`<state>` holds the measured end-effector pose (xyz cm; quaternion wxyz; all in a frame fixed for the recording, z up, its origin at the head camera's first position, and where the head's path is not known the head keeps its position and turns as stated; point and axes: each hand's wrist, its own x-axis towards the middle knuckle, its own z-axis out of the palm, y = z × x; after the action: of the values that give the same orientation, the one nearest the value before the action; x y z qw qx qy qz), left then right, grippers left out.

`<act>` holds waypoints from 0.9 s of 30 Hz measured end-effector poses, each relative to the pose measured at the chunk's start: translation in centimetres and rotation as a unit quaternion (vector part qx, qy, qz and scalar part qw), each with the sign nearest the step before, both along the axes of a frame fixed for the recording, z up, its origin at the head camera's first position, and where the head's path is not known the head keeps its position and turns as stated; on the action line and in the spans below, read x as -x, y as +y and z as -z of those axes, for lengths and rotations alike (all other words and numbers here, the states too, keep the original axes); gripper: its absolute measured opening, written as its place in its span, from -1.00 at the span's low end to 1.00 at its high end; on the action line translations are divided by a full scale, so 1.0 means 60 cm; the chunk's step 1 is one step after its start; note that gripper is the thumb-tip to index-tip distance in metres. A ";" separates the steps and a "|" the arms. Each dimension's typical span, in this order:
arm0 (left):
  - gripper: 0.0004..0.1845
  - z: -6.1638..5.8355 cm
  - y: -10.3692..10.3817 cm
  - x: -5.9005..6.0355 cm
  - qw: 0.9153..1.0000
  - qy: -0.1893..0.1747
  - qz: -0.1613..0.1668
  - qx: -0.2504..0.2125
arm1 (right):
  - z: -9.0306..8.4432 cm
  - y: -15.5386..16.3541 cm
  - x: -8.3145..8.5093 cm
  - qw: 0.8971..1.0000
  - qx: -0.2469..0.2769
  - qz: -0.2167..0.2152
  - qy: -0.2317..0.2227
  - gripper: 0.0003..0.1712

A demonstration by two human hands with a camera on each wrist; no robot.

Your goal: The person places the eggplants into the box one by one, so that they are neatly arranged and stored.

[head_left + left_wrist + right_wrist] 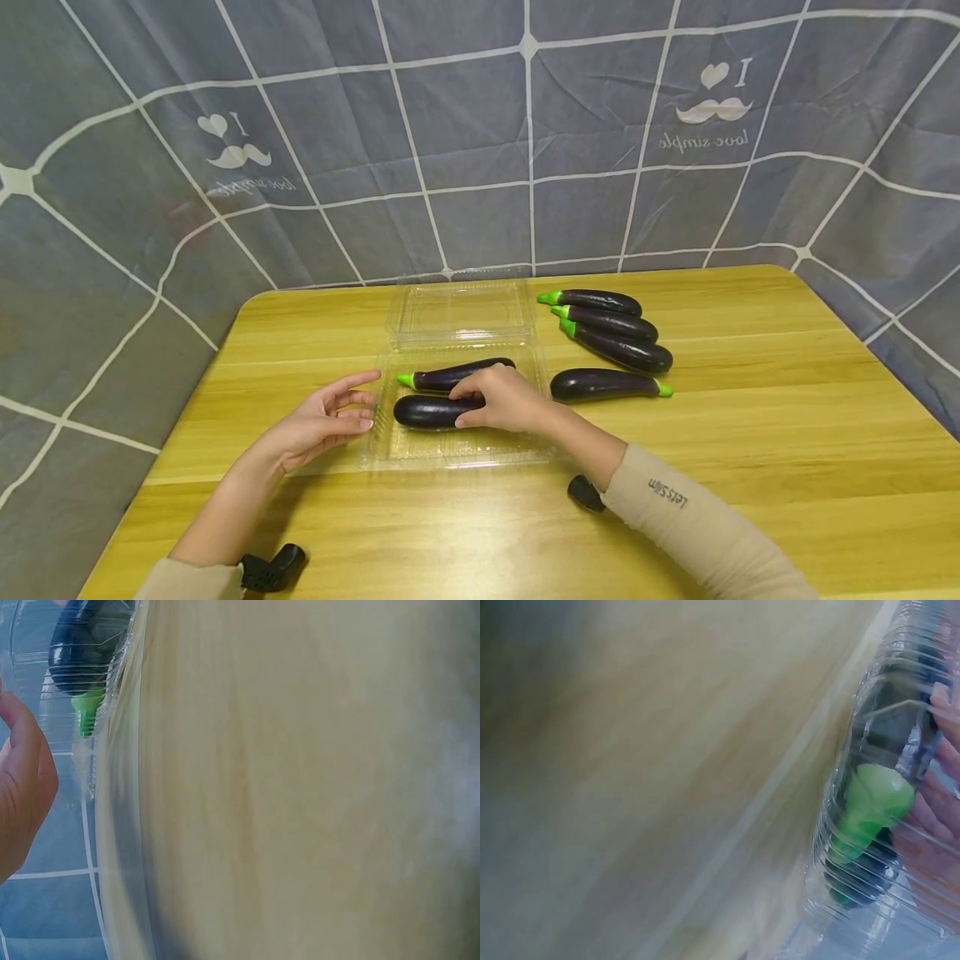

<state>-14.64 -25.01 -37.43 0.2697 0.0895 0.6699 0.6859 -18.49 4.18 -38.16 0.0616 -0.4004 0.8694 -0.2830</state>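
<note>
A clear plastic clamshell box [457,457] lies open on the table, its lid [463,308] folded back toward the curtain. Inside its base are two dark eggplants. My right hand [510,400] grips the near eggplant [427,412] from above, covering its right end; the right wrist view shows its green stem [874,796] through the box wall. Just behind it lies the far eggplant [450,377], green stem to the left. My left hand [318,425] hovers by the box's left edge, fingers spread and loosely bent, holding nothing; whether it touches the edge I cannot tell.
Three eggplants [615,346] lie grouped at the back right of the wooden table [750,467]. Closer, a single eggplant [603,385] lies beside the box, stem to the right. A grey curtain [480,142] with white lines stands behind the table.
</note>
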 end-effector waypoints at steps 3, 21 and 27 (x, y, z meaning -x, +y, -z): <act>-0.23 -0.001 0.000 0.001 1.000 -0.001 0.000 -0.003 | -0.002 -0.001 0.000 1.000 0.004 -0.001 0.000 -0.64; -0.24 -0.006 0.001 0.002 1.000 -0.004 -0.008 0.007 | -0.008 -0.003 0.002 1.000 -0.001 -0.004 0.004 -0.61; -0.23 -0.006 0.001 0.001 1.000 -0.008 -0.010 0.006 | -0.008 0.000 0.002 1.000 0.006 -0.002 -0.004 -0.61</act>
<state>-14.73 -24.94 -37.05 0.2687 0.0759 0.6724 0.6855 -18.62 4.15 -37.69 0.0634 -0.4014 0.8665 -0.2899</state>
